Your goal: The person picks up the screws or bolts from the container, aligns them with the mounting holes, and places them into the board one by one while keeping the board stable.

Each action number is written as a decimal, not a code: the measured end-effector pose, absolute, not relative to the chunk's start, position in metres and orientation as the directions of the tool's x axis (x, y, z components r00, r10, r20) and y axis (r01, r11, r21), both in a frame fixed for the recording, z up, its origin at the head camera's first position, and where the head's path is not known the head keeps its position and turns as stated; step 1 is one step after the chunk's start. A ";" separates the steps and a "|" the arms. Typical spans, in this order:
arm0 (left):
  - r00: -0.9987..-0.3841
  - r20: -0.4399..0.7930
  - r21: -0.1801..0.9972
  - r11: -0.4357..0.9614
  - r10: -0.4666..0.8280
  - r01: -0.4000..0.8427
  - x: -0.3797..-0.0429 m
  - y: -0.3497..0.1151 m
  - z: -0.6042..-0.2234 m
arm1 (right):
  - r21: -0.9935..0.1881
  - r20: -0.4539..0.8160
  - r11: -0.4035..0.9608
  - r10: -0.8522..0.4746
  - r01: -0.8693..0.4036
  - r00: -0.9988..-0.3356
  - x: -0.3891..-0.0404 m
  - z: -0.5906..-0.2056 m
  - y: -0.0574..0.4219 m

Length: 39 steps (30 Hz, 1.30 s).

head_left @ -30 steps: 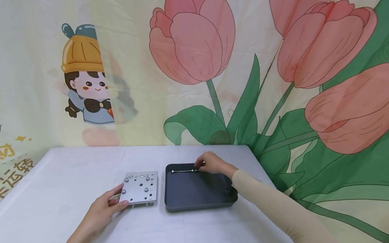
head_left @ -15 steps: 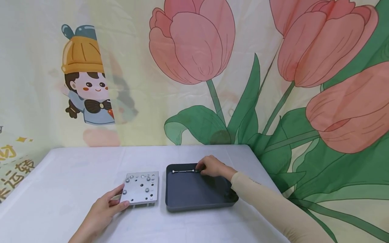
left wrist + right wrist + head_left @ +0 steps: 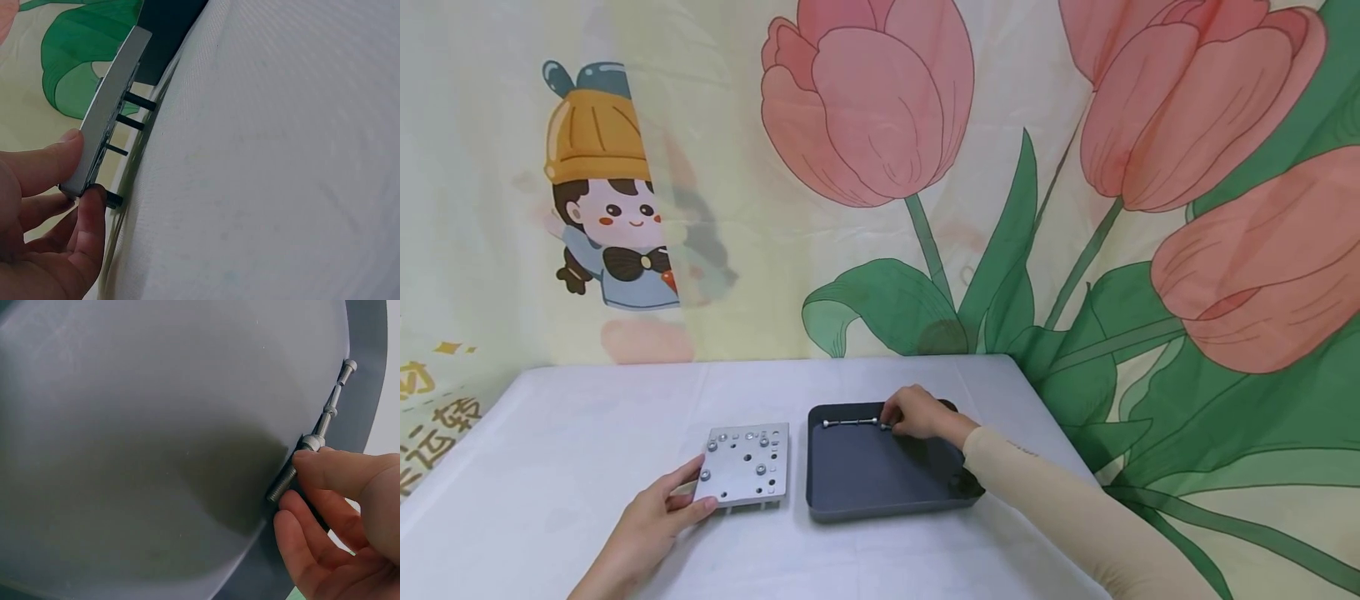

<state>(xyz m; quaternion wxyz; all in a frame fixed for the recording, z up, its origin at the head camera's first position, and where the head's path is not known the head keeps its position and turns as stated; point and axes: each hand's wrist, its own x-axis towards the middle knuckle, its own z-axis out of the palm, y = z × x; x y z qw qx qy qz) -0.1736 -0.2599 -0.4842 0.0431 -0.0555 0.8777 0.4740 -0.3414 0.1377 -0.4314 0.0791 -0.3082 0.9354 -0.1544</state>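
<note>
My left hand point(image 3: 658, 508) holds a square silver metal plate point(image 3: 736, 483) by its near left corner, thumb on one side and fingers on the other. Several holes and socket-head bolts dot its top; in the left wrist view, bolt shanks point(image 3: 130, 122) stick out of its underside. Inside the dark grey tray point(image 3: 872, 483), my right hand point(image 3: 917, 412) is at the back wall. Its thumb and fingers pinch a thick socket-head bolt point(image 3: 282, 484) near the head. Thinner bolts point(image 3: 337, 394) lie end to end beyond it along the wall.
The tray stands just right of the plate on a white-covered table point(image 3: 587, 433). Behind the table hangs a cloth backdrop point(image 3: 737, 250) printed with tulips and a cartoon figure. Dark small items point(image 3: 961, 482) lie at the tray's near right corner, partly behind the sleeve.
My right hand has come down slightly toward the tray floor, and a bolt end shows by its fingertips. The left hand and plate keep their place; the head view shifts a little.
</note>
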 end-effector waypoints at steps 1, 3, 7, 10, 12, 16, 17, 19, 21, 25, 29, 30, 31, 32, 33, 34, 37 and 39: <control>-0.990 -0.129 0.828 0.543 -0.055 -0.138 -0.174 -0.260 -0.485 | -0.335 -0.049 0.759 -0.606 -0.559 -0.794 -0.341 -0.432 0.137; -0.989 -0.136 0.830 0.538 -0.054 -0.144 -0.174 -0.261 -0.486 | -0.337 -0.059 0.762 -0.604 -0.553 -0.795 -0.340 -0.432 0.136; -0.988 -0.147 0.837 0.525 -0.056 -0.154 -0.174 -0.260 -0.486 | -0.323 -0.082 0.771 -0.600 -0.549 -0.796 -0.339 -0.434 0.133; -0.987 -0.152 0.837 0.523 -0.061 -0.161 -0.175 -0.260 -0.485 | -0.305 -0.096 0.783 -0.591 -0.542 -0.801 -0.339 -0.434 0.131; -0.987 -0.149 0.838 0.523 -0.057 -0.157 -0.174 -0.260 -0.485 | -0.298 -0.106 0.788 -0.588 -0.539 -0.802 -0.339 -0.433 0.131; -0.987 -0.152 0.843 0.515 -0.053 -0.157 -0.173 -0.260 -0.486 | -0.289 -0.128 0.787 -0.597 -0.545 -0.792 -0.338 -0.433 0.130; -0.988 -0.149 0.844 0.515 -0.050 -0.153 -0.173 -0.260 -0.486 | -0.286 -0.130 0.785 -0.600 -0.549 -0.789 -0.338 -0.433 0.130; -0.988 -0.149 0.844 0.515 -0.049 -0.153 -0.173 -0.260 -0.486 | -0.282 -0.124 0.780 -0.607 -0.559 -0.785 -0.338 -0.432 0.131; -0.988 -0.148 0.839 0.522 -0.054 -0.154 -0.174 -0.259 -0.486 | -0.278 -0.110 0.774 -0.614 -0.569 -0.782 -0.338 -0.430 0.132; -0.986 -0.150 0.832 0.531 -0.070 -0.164 -0.176 -0.259 -0.485 | -0.296 -0.080 0.760 -0.623 -0.578 -0.778 -0.338 -0.427 0.132; -0.985 -0.152 0.831 0.529 -0.078 -0.171 -0.177 -0.259 -0.484 | -0.320 -0.063 0.747 -0.630 -0.583 -0.774 -0.339 -0.426 0.133; -0.986 -0.151 0.831 0.530 -0.076 -0.168 -0.177 -0.259 -0.484 | -0.321 -0.058 0.745 -0.632 -0.585 -0.773 -0.339 -0.426 0.132; -0.986 -0.150 0.830 0.532 -0.074 -0.166 -0.177 -0.259 -0.484 | -0.323 -0.054 0.742 -0.635 -0.588 -0.771 -0.339 -0.426 0.132; -0.986 -0.152 0.831 0.531 -0.073 -0.167 -0.177 -0.259 -0.484 | -0.328 -0.051 0.737 -0.639 -0.591 -0.768 -0.339 -0.426 0.132; -0.986 -0.152 0.830 0.531 -0.072 -0.167 -0.176 -0.259 -0.484 | -0.335 -0.050 0.734 -0.640 -0.591 -0.767 -0.339 -0.426 0.131; -0.986 -0.153 0.830 0.532 -0.073 -0.168 -0.176 -0.259 -0.484 | -0.343 -0.048 0.730 -0.642 -0.591 -0.765 -0.339 -0.426 0.131; -0.985 -0.153 0.831 0.530 -0.075 -0.169 -0.176 -0.259 -0.485 | -0.374 -0.034 0.713 -0.649 -0.593 -0.760 -0.339 -0.424 0.128; -0.985 -0.151 0.832 0.529 -0.077 -0.169 -0.176 -0.258 -0.485 | -0.396 -0.023 0.704 -0.649 -0.589 -0.760 -0.339 -0.422 0.125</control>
